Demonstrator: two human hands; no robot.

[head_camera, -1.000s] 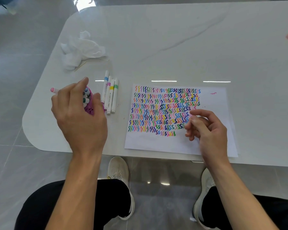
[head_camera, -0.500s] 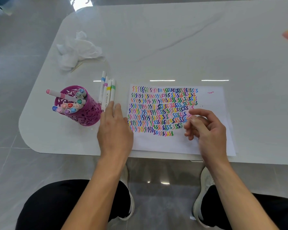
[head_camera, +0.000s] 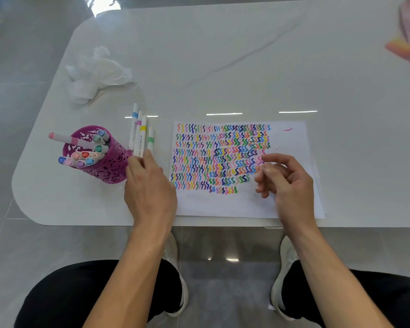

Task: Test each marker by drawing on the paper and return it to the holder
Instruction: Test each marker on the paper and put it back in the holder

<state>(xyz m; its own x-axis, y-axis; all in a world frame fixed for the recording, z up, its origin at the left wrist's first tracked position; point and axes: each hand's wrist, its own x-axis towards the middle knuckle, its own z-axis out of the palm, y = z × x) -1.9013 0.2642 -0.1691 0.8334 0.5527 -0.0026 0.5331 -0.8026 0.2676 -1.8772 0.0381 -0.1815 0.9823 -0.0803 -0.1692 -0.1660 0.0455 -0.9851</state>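
Pinch one loose marker (head_camera: 142, 136) beside holder (head_camera: 109, 171) by table's (head_camera: 223, 55) left edge with left hand (head_camera: 149, 190), grasp indiscernible, empty, loosely curled right hand (head_camera: 287, 183) ready over paper (head_camera: 291, 143).

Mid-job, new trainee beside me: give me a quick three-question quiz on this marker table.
1. How many loose white markers lie between the purple cut-out holder and the scribbled white paper?
2. True or false: the right hand grips a marker.
3. Which hand touches the loose markers' near ends: A left hand, B right hand?
Key: 1 four; 2 false; 3 A.
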